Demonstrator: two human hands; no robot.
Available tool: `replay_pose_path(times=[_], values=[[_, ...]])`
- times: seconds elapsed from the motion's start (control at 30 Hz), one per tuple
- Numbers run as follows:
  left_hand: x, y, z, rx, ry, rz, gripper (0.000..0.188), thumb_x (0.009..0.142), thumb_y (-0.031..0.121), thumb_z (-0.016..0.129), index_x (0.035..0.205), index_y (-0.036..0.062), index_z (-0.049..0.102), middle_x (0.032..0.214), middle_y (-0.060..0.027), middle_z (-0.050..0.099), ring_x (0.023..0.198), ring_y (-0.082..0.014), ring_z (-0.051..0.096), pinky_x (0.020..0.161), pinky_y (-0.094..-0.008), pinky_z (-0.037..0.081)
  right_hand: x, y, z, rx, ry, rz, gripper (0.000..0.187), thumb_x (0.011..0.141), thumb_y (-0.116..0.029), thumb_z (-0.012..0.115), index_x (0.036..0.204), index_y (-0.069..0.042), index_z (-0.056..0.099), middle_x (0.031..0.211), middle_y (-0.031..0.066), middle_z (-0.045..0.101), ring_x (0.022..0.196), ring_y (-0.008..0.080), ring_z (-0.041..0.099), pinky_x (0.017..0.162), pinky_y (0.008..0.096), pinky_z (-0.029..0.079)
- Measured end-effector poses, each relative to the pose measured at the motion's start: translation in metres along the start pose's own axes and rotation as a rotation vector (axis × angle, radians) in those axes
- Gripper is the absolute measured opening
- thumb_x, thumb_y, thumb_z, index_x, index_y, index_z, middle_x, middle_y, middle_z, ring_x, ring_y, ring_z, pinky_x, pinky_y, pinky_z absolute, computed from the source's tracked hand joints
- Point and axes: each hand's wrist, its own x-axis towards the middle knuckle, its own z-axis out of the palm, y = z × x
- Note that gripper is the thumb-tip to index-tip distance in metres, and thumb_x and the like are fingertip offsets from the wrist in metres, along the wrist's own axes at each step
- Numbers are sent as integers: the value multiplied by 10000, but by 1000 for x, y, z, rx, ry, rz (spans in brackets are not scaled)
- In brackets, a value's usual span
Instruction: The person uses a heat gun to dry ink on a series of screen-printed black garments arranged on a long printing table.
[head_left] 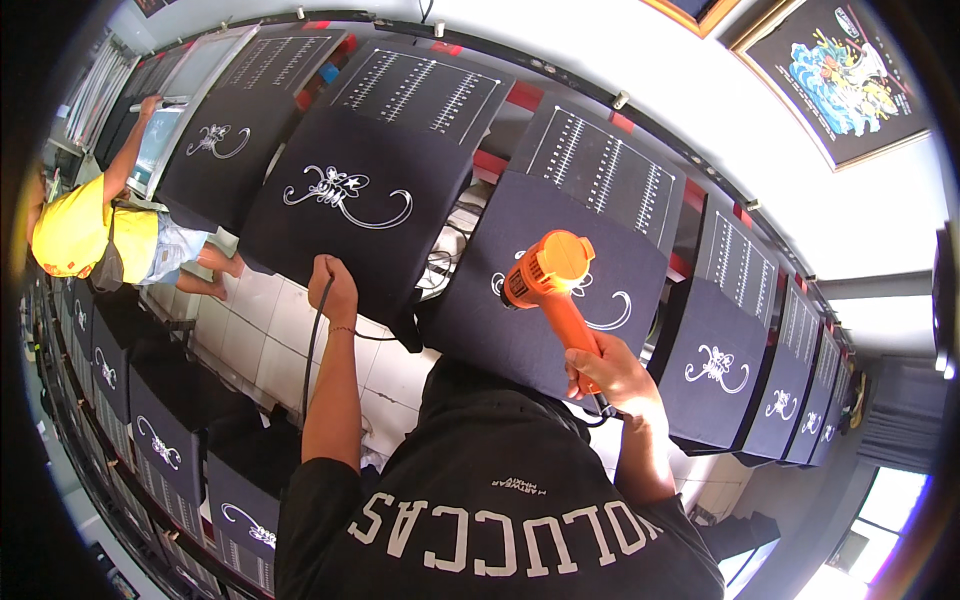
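An orange heat gun (568, 318) is gripped by its handle in my right hand (612, 374). Its black nozzle points left, over a dark shirt (470, 322) stretched on a printing board, and covers part of the white line print there. My left hand (336, 284) is closed around a black power cord (310, 350), which hangs down along my forearm. Beside that hand lies another dark shirt (350, 175) with a white curling design on its board.
More boards with dark printed shirts (712, 365) run in a row to both sides; their bare ends carry white ruler marks (600, 165). Another row (165, 440) stands behind at lower left. A person in a yellow shirt (75, 232) holds a screen frame (155, 150) at far left.
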Motion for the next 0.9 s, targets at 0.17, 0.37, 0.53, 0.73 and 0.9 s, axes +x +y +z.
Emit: replay_pose_path(times=[0.17, 0.37, 0.53, 0.73, 0.9], values=[[1, -3, 3, -6, 33, 36, 235, 954, 225, 500, 891, 69, 665, 752, -160, 687, 691, -389, 657, 634, -471, 501, 5, -1, 6, 2, -29, 5, 230, 971, -186, 637, 1035, 25, 571, 747, 40, 583, 616, 121, 622, 565, 260, 518], [1, 0, 0, -3, 33, 44, 229, 950, 222, 509, 885, 69, 666, 744, -160, 683, 686, -382, 659, 627, -465, 501, 12, -7, 10, -7, -44, 14, 223, 970, -187, 644, 1002, 22, 572, 751, 38, 586, 625, 120, 622, 565, 262, 512], [1, 2, -1, -10, 25, 41, 227, 951, 219, 509, 880, 68, 664, 730, -158, 674, 678, -377, 656, 622, -464, 497, 22, -13, 11, -42, -29, 0, 222, 974, -190, 638, 989, 20, 568, 741, 38, 585, 620, 120, 616, 564, 265, 505], [1, 1, -1, -5, 32, 42, 221, 947, 214, 514, 872, 66, 660, 718, -155, 670, 668, -374, 652, 609, -463, 491, 30, -16, 8, -72, -12, -8, 201, 972, -182, 609, 1027, 9, 578, 756, 47, 608, 613, 132, 631, 569, 266, 517], [1, -3, 4, -7, 69, 81, 217, 945, 215, 519, 860, 67, 653, 709, -149, 666, 654, -372, 646, 600, -467, 486, 31, -15, 5, -51, -24, -31, 202, 974, -189, 606, 1026, 4, 577, 741, 45, 606, 615, 134, 632, 568, 266, 517]])
